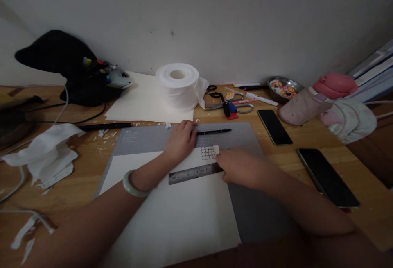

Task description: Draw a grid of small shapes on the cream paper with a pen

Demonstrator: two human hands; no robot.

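Note:
A large white sheet (172, 219) lies on a grey cutting mat (258, 214). Near the sheet's top right corner is a small drawn grid (208, 152) of dark rounded cells. My left hand (181, 141) rests at the sheet's top edge, fingers together beside a black pen (215, 132); what is under the fingers is hidden. A steel ruler (193, 173) lies across the sheet below the grid. My right hand (239, 167) is closed at the ruler's right end, thumb and fingers around it, slightly blurred.
Behind the mat stand a tissue roll (177, 87) and scissors with keys (229, 107). Two phones (274, 127), a pink bottle (316, 98) and a metal bowl (284, 89) are at the right. Crumpled tissue (49, 149) and a black cap (58, 55) are at the left.

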